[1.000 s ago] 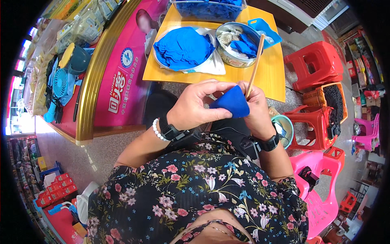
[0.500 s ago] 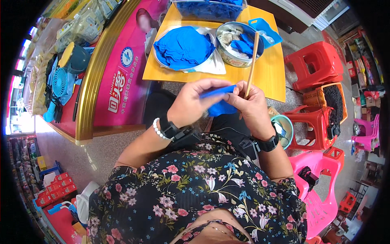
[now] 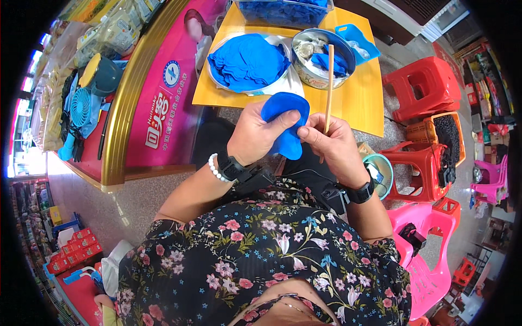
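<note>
Centre frame: our left hand (image 3: pixel 253 135) pinches one blue fabric piece (image 3: pixel 289 143), best steadied at the edge by our right hand (image 3: pixel 338 145) (clasping one wooden stick (image 3: pixel 330 81)).

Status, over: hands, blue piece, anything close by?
Left hand pinching blue piece. Right hand gripping tan stick, close to the piece's edge. Yellow table just beyond, blue stack on it.

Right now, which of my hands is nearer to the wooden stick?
Right: your right hand grips the wooden stick; your left hand is apart from it, to its left, holding a blue piece.
</note>
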The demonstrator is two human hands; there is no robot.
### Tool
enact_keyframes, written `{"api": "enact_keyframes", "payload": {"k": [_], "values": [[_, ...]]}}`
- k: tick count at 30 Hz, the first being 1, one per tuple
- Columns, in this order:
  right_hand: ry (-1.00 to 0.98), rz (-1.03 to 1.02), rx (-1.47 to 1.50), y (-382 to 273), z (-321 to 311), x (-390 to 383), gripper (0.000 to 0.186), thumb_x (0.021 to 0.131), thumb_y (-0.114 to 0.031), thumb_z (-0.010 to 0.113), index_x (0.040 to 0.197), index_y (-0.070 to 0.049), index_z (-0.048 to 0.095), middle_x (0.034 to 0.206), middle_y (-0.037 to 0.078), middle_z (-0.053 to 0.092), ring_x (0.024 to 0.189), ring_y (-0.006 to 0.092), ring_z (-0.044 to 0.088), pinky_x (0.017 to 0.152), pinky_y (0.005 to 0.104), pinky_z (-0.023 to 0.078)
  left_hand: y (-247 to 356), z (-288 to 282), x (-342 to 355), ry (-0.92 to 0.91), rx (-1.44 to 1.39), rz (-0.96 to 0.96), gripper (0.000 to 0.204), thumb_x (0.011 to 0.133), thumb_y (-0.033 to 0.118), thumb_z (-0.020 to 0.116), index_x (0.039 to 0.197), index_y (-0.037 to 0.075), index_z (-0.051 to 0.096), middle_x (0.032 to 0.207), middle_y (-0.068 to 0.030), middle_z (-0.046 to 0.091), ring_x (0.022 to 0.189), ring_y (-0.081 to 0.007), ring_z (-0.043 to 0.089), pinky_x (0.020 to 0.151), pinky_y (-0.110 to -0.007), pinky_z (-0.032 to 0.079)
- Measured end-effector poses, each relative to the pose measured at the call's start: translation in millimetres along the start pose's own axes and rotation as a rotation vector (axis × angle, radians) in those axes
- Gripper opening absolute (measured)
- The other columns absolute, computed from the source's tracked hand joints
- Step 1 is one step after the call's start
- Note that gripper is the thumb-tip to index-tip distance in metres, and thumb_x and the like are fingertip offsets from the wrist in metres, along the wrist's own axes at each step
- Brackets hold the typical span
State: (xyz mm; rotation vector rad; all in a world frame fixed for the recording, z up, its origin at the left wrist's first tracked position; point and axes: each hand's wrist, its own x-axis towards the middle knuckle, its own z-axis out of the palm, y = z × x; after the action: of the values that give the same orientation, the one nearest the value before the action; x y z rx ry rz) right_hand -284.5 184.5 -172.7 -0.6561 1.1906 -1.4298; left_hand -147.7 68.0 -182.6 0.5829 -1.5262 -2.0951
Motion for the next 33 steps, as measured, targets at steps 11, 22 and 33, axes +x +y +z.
{"api": "enact_keyframes", "payload": {"k": [11,22,33], "values": [[0.197,-0.21,-0.154,7,-8,7,0.02,0.091,-0.019,0.061,0.077,-0.006,0.058,0.068,-0.008,0.051,0.061,0.0006,0.039,0.052,0.0187,0.033,-8,2,0,-0.206,0.213,-0.111,0.02,0.089,0.013,0.061,0.103,0.0,0.066,0.083,-0.0019,0.066,0.074,-0.007,0.059,0.067,-0.025,0.05],[0.105,-0.16,0.03,5,-2,5,0.013,0.091,-0.018,0.061,0.084,-0.007,0.059,0.068,-0.009,0.049,0.057,-0.0009,0.038,0.048,0.0173,0.028,1,0,0,-0.128,0.2,-0.063,0.025,0.09,0.022,0.062,0.09,-0.001,0.069,0.074,-0.0023,0.066,0.067,-0.0057,0.06,0.061,-0.022,0.049],[0.184,-0.237,-0.154,14,-7,9,0.022,0.093,-0.023,0.059,0.077,-0.009,0.055,0.063,-0.009,0.047,0.054,0.0005,0.036,0.048,0.0181,0.028,-3,-4,1,-0.153,0.176,-0.094,0.017,0.087,0.015,0.064,0.089,-0.002,0.068,0.074,-0.0014,0.066,0.066,-0.0043,0.058,0.058,-0.02,0.046]]}}
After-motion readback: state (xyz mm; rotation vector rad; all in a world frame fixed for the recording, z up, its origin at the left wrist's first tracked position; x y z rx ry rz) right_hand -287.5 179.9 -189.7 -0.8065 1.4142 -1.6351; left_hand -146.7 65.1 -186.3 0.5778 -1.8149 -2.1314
